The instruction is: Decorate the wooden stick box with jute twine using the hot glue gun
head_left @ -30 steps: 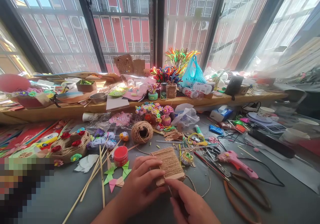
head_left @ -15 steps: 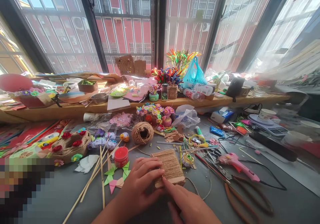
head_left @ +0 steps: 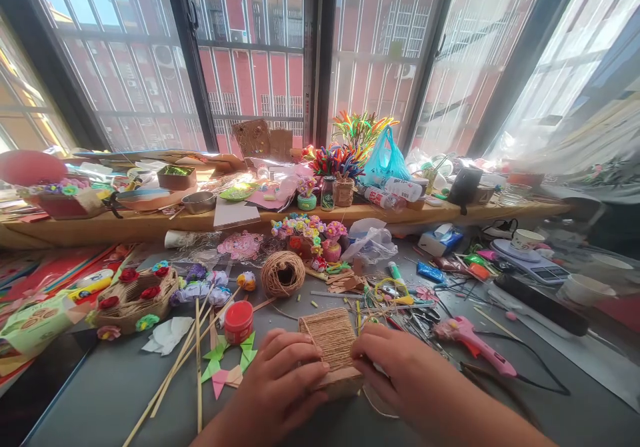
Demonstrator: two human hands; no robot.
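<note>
We're holding the tan, twine-ridged box point(head_left: 334, 336) in our half-curled left hand point(head_left: 285, 375), right hand point(head_left: 387, 360) bending at its edge, grip unclear.

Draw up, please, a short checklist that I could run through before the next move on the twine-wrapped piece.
1. Left hand steadying the twine-wrapped piece: ok, it holds the left side.
2. Right hand in position: ok, its fingers are at the piece's right edge.
3. What the right fingertips pinch: cannot tell, they are hidden.
4. Windings lying neatly: not ok at the left, where one strand slants across; elsewhere the rows look close together.
5. Twine ball clear of both hands: ok, it sits beyond the piece.
6. Pink glue gun off the piece: ok, it lies apart, to the right; whether hot, cannot tell.
</note>
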